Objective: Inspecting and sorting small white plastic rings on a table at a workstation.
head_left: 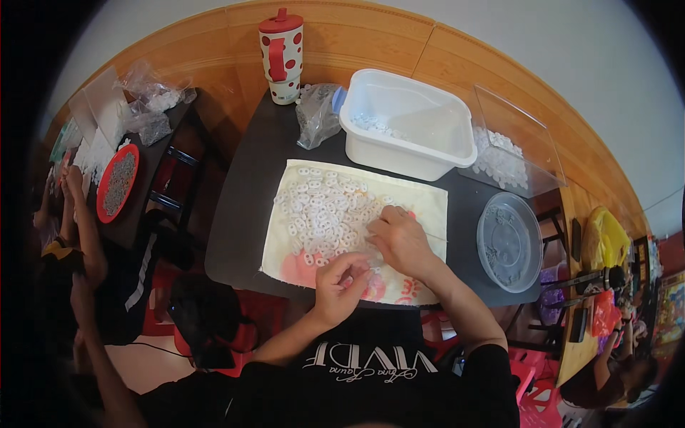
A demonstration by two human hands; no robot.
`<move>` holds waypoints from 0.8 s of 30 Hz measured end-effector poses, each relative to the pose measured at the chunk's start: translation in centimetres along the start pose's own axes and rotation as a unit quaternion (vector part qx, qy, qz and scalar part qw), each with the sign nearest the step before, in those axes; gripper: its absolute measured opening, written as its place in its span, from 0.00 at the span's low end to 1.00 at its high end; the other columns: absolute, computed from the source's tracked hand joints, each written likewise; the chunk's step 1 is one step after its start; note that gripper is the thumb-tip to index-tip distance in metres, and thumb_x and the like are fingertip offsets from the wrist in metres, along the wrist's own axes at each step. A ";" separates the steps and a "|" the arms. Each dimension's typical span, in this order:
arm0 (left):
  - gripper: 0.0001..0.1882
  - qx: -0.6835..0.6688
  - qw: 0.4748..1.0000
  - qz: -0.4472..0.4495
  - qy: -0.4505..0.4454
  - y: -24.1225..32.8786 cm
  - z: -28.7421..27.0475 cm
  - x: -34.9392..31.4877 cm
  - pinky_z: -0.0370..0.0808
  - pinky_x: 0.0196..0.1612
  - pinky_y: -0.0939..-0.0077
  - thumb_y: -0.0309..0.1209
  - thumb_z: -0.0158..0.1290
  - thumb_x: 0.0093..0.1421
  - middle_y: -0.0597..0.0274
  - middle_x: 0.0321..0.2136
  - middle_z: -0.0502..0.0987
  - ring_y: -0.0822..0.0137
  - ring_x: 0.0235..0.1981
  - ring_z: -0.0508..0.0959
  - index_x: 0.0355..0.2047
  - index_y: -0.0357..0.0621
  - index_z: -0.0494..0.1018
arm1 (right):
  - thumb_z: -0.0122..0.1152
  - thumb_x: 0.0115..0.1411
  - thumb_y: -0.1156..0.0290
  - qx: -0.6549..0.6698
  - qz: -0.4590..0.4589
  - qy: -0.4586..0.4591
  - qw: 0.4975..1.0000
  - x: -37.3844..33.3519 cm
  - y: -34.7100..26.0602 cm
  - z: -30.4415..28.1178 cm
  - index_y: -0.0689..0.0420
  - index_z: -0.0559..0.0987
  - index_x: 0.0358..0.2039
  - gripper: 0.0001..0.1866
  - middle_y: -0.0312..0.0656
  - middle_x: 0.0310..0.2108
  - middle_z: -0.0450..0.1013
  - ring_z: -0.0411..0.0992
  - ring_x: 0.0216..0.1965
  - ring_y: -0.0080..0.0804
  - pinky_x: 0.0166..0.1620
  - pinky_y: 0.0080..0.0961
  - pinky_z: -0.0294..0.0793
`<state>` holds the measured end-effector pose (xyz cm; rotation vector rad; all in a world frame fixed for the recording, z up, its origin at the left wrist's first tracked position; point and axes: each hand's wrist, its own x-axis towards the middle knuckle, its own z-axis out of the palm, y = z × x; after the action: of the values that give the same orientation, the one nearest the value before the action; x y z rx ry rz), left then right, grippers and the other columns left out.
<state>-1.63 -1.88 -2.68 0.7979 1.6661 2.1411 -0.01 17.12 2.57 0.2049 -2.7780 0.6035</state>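
Note:
A cream cloth with pink printed patches (437, 214) lies on the dark table in front of me. Many small white plastic pieces with two holes each (314, 207) are heaped over its left and middle. My left hand (341, 287) is over the cloth's near edge, its thumb and fingers curled toward each other. Just beyond it to the right, my right hand (401, 241) bends its fingers down in a pinch above the cloth. Something small and pale shows between the two hands, too blurred to name.
Behind the cloth stands a white plastic tub (407, 153) with small pieces inside. A clear bag of grey bits (317, 118) and a spotted tumbler (282, 60) are left of it. To the right are a round clear container (508, 246) and a clear box (510, 160). People sit at side tables.

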 end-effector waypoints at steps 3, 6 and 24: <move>0.17 -0.001 1.000 -0.009 -0.008 0.2 0.0 0.0 0.73 0.40 0.84 0.12 0.56 0.58 0.65 0.36 0.76 0.78 0.36 0.75 0.47 0.33 0.73 | 0.63 0.52 0.77 0.031 0.002 0.010 0.999 -0.4 0.2 -0.5 0.59 0.77 0.32 0.06 0.48 0.31 0.68 0.69 0.35 0.52 0.38 0.41 0.70; 0.17 0.002 1.000 -0.002 -0.007 0.2 -0.1 -0.1 0.73 0.39 0.84 0.12 0.56 0.58 0.65 0.35 0.76 0.78 0.35 0.75 0.48 0.33 0.73 | 0.64 0.54 0.79 0.072 0.023 0.027 0.997 -2.0 0.4 -1.7 0.61 0.78 0.33 0.06 0.46 0.30 0.71 0.73 0.33 0.42 0.38 0.32 0.72; 0.20 -0.059 0.985 -0.093 -0.136 1.1 1.9 1.6 0.71 0.28 0.84 0.12 0.54 0.59 0.64 0.28 0.75 0.78 0.27 0.74 0.53 0.33 0.70 | 0.55 0.65 0.84 0.486 0.208 0.094 0.844 -8.5 -1.1 -1.4 0.64 0.80 0.44 0.10 0.34 0.37 0.73 0.69 0.39 0.17 0.44 0.14 0.68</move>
<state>-1.60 0.21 -0.89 0.8229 1.4032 1.8887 8.61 17.40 1.59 -0.2589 -2.0656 1.9764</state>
